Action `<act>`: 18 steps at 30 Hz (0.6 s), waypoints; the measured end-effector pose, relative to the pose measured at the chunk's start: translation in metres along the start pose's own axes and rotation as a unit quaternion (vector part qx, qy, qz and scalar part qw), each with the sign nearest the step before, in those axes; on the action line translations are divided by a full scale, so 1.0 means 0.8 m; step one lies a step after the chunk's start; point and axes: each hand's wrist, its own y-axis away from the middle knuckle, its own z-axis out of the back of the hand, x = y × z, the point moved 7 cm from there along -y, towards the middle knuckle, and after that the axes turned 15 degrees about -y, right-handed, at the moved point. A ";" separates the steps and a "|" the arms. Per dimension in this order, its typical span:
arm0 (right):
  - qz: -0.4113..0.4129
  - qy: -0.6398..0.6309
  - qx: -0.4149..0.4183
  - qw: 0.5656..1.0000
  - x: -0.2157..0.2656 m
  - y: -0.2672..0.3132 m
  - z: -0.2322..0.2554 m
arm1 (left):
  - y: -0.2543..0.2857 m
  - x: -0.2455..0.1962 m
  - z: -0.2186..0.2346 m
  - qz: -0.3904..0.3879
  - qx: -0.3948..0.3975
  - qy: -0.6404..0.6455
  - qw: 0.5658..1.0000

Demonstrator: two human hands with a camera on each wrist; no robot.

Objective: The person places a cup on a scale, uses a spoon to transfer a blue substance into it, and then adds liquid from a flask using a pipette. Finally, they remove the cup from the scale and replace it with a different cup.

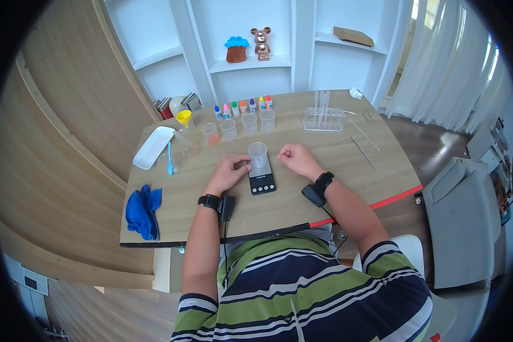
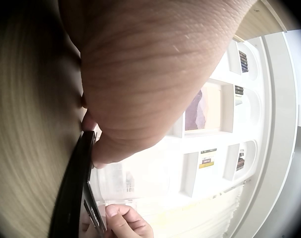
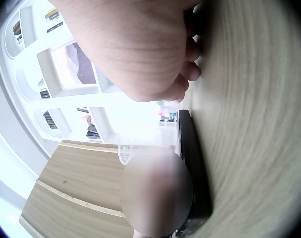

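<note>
A black digital scale [image 1: 263, 185] lies on the table, with a transparent plastic cup [image 1: 257, 155] upright on its far part. The left hand [image 1: 229, 172] rests at the scale's left side; in the left wrist view this hand [image 2: 145, 79] has its thumb and a fingertip at the edge of the scale [image 2: 73, 183]. To the right of the cup, apart from it, the right hand [image 1: 300, 161] rests with loosely curled fingers. Nothing shows in the right hand [image 3: 135, 54] in the right wrist view, where the scale [image 3: 192, 168] stands beyond its fingertips.
Several cups [image 1: 228, 129], one with reddish contents, stand behind the scale before small colour bottles [image 1: 243, 107]. At left are a white tray [image 1: 153, 149], yellow funnel [image 1: 183, 117] and blue cloth [image 1: 142, 212]. A test-tube rack [image 1: 323, 121] and thin rods [image 1: 363, 153] are at right.
</note>
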 end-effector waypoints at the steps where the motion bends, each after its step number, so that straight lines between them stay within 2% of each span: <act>1: -0.001 0.002 0.000 1.000 -0.001 0.000 0.000 | 0.000 0.000 0.000 0.000 0.000 0.000 1.000; 7: -0.001 0.009 -0.001 1.000 -0.001 0.000 0.000 | 0.002 -0.003 0.001 0.010 0.003 0.011 1.000; 9: 0.000 0.010 -0.001 1.000 0.001 0.000 0.000 | 0.003 -0.007 0.004 -0.002 -0.021 0.007 1.000; 12: 0.002 0.007 0.001 1.000 0.000 0.000 0.000 | 0.002 -0.005 0.003 0.016 0.006 0.006 1.000; 18: 0.006 0.000 0.001 1.000 -0.002 0.000 0.000 | 0.002 -0.006 0.003 0.012 0.003 0.010 1.000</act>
